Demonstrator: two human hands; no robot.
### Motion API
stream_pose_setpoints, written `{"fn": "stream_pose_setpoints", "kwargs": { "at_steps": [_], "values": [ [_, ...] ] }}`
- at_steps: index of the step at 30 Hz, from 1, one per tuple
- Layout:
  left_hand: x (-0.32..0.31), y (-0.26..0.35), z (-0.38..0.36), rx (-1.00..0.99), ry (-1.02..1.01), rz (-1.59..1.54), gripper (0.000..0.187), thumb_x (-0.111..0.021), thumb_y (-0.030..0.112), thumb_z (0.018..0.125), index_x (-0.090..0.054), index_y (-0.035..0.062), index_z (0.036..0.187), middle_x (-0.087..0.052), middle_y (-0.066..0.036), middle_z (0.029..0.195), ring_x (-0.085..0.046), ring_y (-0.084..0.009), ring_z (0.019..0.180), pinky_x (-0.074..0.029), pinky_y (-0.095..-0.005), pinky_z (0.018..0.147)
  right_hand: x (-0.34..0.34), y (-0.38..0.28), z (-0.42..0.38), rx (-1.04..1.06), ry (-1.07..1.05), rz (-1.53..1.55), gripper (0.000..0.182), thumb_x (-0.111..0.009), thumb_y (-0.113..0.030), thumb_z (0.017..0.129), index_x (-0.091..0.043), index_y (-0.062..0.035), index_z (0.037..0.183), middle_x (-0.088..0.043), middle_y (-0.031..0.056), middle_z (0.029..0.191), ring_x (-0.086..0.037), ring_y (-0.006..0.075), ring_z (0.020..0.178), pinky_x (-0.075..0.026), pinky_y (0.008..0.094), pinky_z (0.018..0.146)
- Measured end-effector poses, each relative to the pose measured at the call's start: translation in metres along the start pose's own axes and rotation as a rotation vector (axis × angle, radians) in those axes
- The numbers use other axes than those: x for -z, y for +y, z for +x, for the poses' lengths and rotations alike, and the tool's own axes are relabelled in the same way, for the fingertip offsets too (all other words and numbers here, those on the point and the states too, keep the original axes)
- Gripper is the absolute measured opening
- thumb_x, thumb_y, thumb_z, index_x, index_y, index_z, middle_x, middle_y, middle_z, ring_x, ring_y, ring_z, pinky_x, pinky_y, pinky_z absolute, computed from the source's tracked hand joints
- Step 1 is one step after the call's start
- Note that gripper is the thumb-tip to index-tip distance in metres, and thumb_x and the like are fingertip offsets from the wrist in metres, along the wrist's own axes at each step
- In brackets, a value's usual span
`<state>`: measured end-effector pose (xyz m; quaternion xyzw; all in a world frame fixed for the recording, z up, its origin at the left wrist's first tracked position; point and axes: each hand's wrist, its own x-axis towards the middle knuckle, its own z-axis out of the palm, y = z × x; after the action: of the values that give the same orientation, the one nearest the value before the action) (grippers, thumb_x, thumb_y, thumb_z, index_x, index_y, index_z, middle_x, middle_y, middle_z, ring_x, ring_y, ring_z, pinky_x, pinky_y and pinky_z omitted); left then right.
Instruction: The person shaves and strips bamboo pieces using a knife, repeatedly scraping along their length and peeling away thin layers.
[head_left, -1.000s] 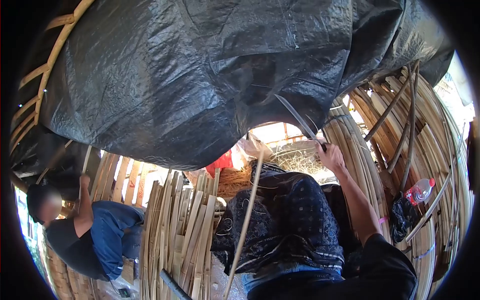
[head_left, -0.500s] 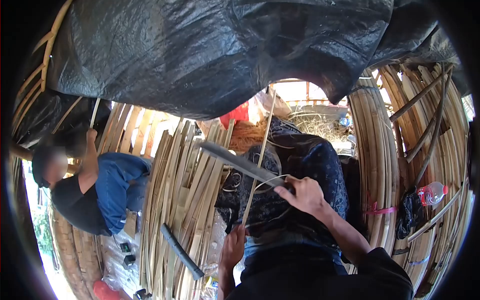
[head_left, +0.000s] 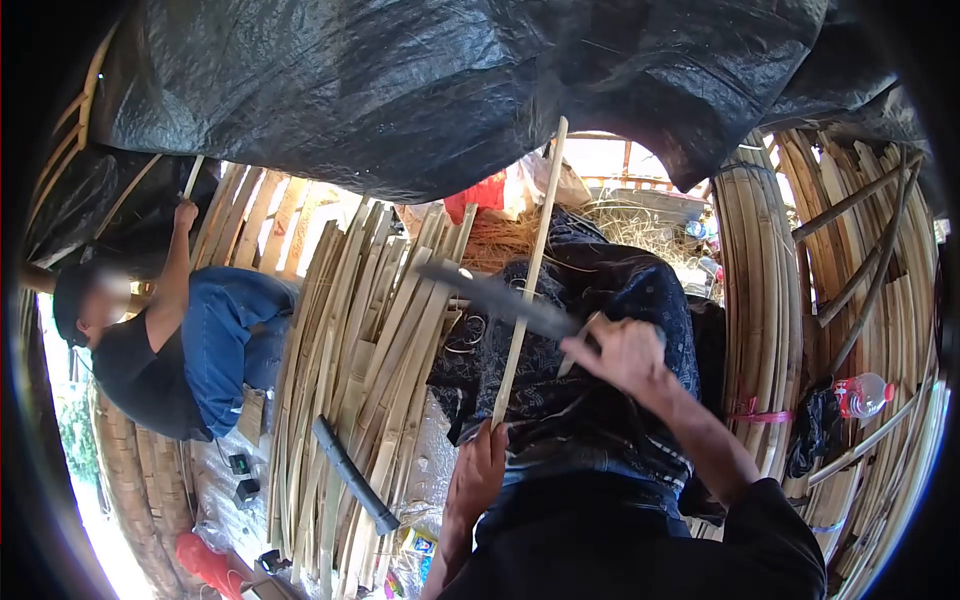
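My left hand [head_left: 478,470] is closed around the lower end of a long pale bamboo strip [head_left: 533,275], which stands up and away from me over the dark patterned cloth [head_left: 610,290] on my lap. In my right hand [head_left: 625,355] is a long dark blade [head_left: 495,300], blurred by motion, pointing left and crossing the strip. The fingers wrap its right end, and the handle is hidden. Thin curled shavings [head_left: 463,335] lie on the cloth left of the strip.
Bamboo strips [head_left: 370,390] are piled at my left, with a dark rod [head_left: 352,475] on them. Beyond, a co-worker [head_left: 145,340] sits holding a strip. At right stand a tied bamboo bundle [head_left: 757,300] and a plastic bottle [head_left: 862,395]. Black sheeting [head_left: 400,90] hangs ahead.
The strip in my left hand stands more upright and shows its wider face. My right hand has moved slightly right and up with the blade, and the curl at the blade has gone from view.
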<state>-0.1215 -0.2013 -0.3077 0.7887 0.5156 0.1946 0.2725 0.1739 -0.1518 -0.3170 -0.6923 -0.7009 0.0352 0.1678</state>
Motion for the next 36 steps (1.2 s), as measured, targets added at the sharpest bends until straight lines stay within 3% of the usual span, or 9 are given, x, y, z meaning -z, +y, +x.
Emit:
{"fn": "stream_pose_setpoints", "kwargs": {
  "at_steps": [1,4,8,17,22,26,32,34,36],
  "values": [
    [0.006,0.005,-0.003,0.222,-0.104,-0.121,0.03,-0.056,0.024,0.11,-0.062,-0.0049,0.117,-0.066,-0.023,0.076,-0.065,-0.0443,0.069,-0.047,-0.053,0.061,-0.003,0.018,0.007,-0.06,0.004,-0.01,0.061,-0.061,-0.066,0.097,-0.068,-0.0063,0.086,-0.067,0.0158,0.058,-0.073,0.0312,0.055,-0.057,0.0419,0.047],
    [0.007,0.006,-0.006,0.286,-0.132,-0.146,0.025,-0.053,0.021,0.111,-0.062,-0.0028,0.112,-0.068,-0.023,0.082,-0.067,-0.0456,0.077,-0.05,-0.0509,0.066,0.006,0.019,0.007,-0.062,-0.095,-0.031,0.062,-0.061,-0.067,0.097,-0.066,-0.0066,0.085,-0.066,0.0159,0.057,-0.073,0.0313,0.055,-0.057,0.0419,0.048],
    [-0.007,0.005,0.016,0.248,-0.129,-0.096,0.028,-0.052,0.021,0.111,-0.062,-0.0048,0.11,-0.069,-0.024,0.081,-0.068,-0.0463,0.076,-0.051,-0.0526,0.065,0.016,-0.021,-0.027,0.216,-0.309,0.037,0.064,-0.06,-0.072,0.095,-0.067,-0.0093,0.083,-0.067,0.011,0.057,-0.071,0.0301,0.052,-0.057,0.044,0.049],
    [-0.001,0.012,0.037,0.176,-0.078,-0.065,0.034,-0.052,0.023,0.111,-0.06,-0.0097,0.115,-0.068,-0.031,0.078,-0.066,-0.051,0.071,-0.051,-0.0584,0.063,-0.001,-0.018,-0.005,0.187,-0.183,0.1,0.062,-0.068,-0.069,0.09,-0.066,-0.008,0.087,-0.072,0.0046,0.067,-0.072,0.0277,0.057,-0.055,0.0421,0.054],
    [-0.002,0.006,0.033,0.201,-0.098,-0.042,0.033,-0.051,0.022,0.111,-0.061,-0.0087,0.114,-0.068,-0.031,0.079,-0.066,-0.0505,0.071,-0.051,-0.0583,0.064,-0.02,-0.009,0.007,0.269,-0.164,0.097,0.063,-0.062,-0.071,0.094,-0.065,-0.0081,0.085,-0.072,0.0101,0.065,-0.073,0.0313,0.059,-0.057,0.0415,0.052],
    [-0.02,-0.006,-0.009,0.262,-0.123,-0.126,0.032,-0.052,0.024,0.111,-0.062,-0.0065,0.113,-0.069,-0.031,0.08,-0.067,-0.0504,0.072,-0.051,-0.0587,0.064,-0.037,0.017,0.035,-0.099,-0.198,0.048,0.065,-0.059,-0.069,0.097,-0.068,-0.0055,0.086,-0.069,0.0205,0.064,-0.074,0.0397,0.064,-0.061,0.0499,0.058],
    [-0.018,-0.018,-0.003,0.245,-0.122,-0.062,0.035,-0.054,0.026,0.11,-0.062,-0.0073,0.119,-0.069,-0.03,0.08,-0.067,-0.0506,0.072,-0.05,-0.0598,0.063,-0.035,-0.009,0.003,0.176,-0.303,0.095,0.063,-0.06,-0.072,0.095,-0.07,-0.01,0.091,-0.071,0.0189,0.068,-0.075,0.0362,0.063,-0.061,0.0496,0.061],
    [-0.004,-0.007,-0.006,0.286,-0.113,-0.134,0.033,-0.054,0.025,0.11,-0.061,-0.007,0.115,-0.068,-0.03,0.077,-0.066,-0.0506,0.071,-0.049,-0.0596,0.062,-0.027,-0.002,0.017,0.126,-0.342,-0.023,0.066,-0.057,-0.073,0.096,-0.071,-0.0086,0.094,-0.072,0.0188,0.071,-0.075,0.0378,0.067,-0.061,0.049,0.064],
    [0.009,-0.005,-0.024,0.227,-0.076,-0.052,0.031,-0.054,0.025,0.11,-0.06,-0.0055,0.109,-0.066,-0.03,0.073,-0.065,-0.0509,0.068,-0.048,-0.0598,0.059,-0.02,0.017,0.047,-0.154,-0.307,-0.017,0.067,-0.055,-0.072,0.098,-0.071,-0.0067,0.094,-0.072,0.02,0.071,-0.075,0.0413,0.073,-0.061,0.0515,0.067]
  ]
}}
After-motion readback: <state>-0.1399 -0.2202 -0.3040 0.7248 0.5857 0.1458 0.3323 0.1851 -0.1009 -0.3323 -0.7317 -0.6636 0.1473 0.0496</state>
